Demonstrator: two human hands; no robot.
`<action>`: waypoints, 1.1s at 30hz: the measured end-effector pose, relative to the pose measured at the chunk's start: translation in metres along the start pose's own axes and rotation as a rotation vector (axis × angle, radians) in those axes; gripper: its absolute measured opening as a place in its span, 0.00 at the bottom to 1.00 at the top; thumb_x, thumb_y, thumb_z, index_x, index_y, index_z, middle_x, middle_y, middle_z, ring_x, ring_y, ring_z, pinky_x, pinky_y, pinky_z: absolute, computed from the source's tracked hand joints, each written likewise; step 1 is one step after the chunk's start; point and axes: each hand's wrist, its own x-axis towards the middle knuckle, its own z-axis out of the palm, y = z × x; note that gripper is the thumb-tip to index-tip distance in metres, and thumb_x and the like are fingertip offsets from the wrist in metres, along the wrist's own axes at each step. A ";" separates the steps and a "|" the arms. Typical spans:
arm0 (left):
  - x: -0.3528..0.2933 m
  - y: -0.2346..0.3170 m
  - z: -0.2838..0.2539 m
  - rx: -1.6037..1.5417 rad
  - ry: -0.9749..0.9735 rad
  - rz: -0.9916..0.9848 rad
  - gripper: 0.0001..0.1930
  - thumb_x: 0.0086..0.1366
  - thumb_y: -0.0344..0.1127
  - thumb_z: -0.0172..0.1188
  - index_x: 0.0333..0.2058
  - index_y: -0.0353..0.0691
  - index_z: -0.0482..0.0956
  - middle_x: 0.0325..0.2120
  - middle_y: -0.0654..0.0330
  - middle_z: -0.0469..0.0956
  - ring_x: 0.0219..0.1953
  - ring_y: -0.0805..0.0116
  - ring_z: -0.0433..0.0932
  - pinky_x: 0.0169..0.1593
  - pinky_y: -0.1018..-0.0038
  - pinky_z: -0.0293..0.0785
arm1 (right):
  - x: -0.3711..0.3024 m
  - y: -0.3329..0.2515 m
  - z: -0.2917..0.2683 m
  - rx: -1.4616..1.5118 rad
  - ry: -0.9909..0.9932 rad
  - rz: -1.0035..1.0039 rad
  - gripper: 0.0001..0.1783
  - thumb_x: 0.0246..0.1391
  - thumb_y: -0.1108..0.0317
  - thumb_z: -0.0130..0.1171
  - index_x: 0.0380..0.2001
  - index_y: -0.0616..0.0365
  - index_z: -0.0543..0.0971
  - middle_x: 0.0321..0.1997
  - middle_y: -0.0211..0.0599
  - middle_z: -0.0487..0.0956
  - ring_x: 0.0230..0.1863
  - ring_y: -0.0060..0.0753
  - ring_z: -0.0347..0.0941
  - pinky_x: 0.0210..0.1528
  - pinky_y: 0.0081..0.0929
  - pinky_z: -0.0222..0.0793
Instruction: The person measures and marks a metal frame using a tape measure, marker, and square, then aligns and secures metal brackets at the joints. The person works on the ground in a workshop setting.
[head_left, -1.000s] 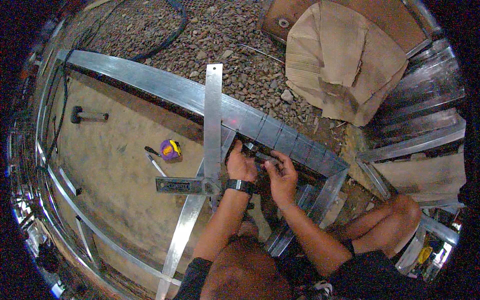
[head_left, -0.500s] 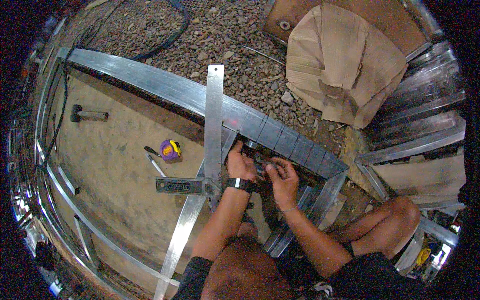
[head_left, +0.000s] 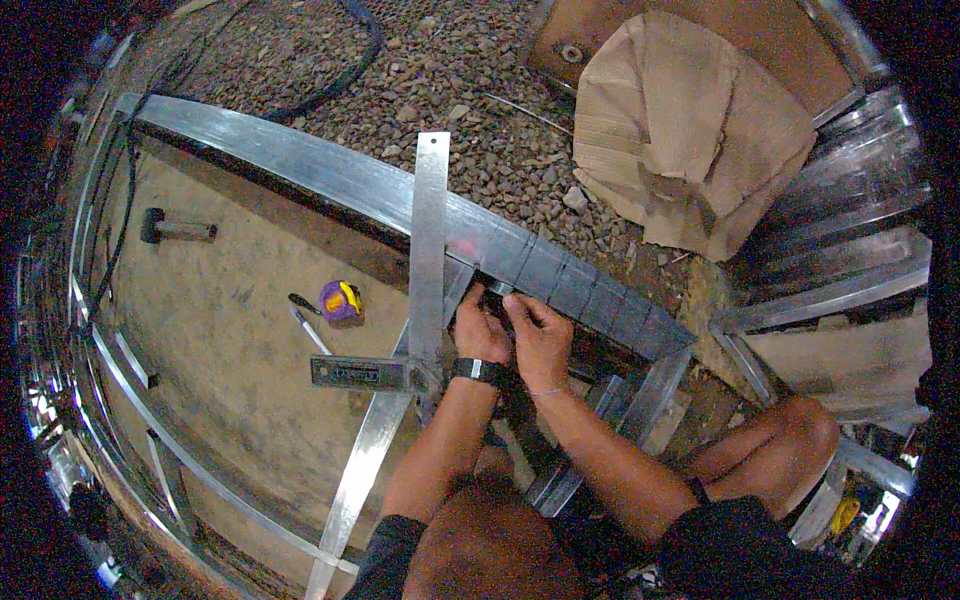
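My left hand [head_left: 481, 328], with a dark watch on the wrist, is closed at the inner side of the shiny metal beam [head_left: 340, 178]. Beside it, the fingers of my right hand [head_left: 540, 342] are pinched together. A small metallic piece [head_left: 497, 288] shows between the two hands at the beam's edge; its kind and what my fingers grip are hidden. Just left of my left hand lies a large try square [head_left: 428, 240], its blade across the beam and its dark stock [head_left: 357, 373] by a crossbar [head_left: 362, 462].
Inside the metal frame lie a purple and yellow tape measure [head_left: 341, 300], a white marker [head_left: 312, 330] and a hammer [head_left: 178, 229]. Gravel [head_left: 490, 140] and a dark cable [head_left: 372, 50] are beyond the beam. Cardboard [head_left: 690, 120] and more metal frames [head_left: 830, 290] stand at right.
My right hand has moved up and left, close against my left hand at the beam's edge. My left hand has stayed nearly in place.
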 end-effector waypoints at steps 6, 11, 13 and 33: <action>-0.038 0.013 0.028 -0.228 -0.162 -0.005 0.08 0.70 0.38 0.56 0.39 0.41 0.77 0.30 0.63 0.78 0.30 0.71 0.76 0.31 0.75 0.74 | 0.005 0.006 0.000 0.007 0.050 0.001 0.15 0.57 0.65 0.65 0.40 0.68 0.84 0.38 0.38 0.85 0.40 0.25 0.77 0.47 0.25 0.72; -0.008 -0.013 -0.017 -0.021 -0.312 0.104 0.09 0.71 0.36 0.55 0.44 0.39 0.77 0.38 0.60 0.80 0.39 0.66 0.78 0.44 0.71 0.76 | 0.004 0.010 0.008 0.041 0.061 -0.069 0.14 0.58 0.64 0.64 0.39 0.66 0.84 0.36 0.39 0.85 0.37 0.30 0.79 0.45 0.27 0.73; -0.022 -0.005 0.004 -0.197 -0.326 0.010 0.10 0.71 0.35 0.54 0.45 0.39 0.77 0.41 0.59 0.80 0.40 0.66 0.79 0.47 0.71 0.76 | 0.008 0.011 0.004 0.025 0.049 -0.015 0.14 0.57 0.67 0.65 0.40 0.68 0.84 0.39 0.36 0.85 0.40 0.25 0.77 0.48 0.24 0.71; -0.012 -0.013 -0.008 -0.049 -0.284 0.135 0.10 0.68 0.36 0.59 0.44 0.38 0.76 0.39 0.62 0.78 0.41 0.71 0.76 0.46 0.73 0.73 | 0.006 0.019 0.006 0.136 0.012 -0.023 0.14 0.59 0.66 0.64 0.42 0.67 0.83 0.40 0.34 0.84 0.41 0.24 0.76 0.49 0.23 0.71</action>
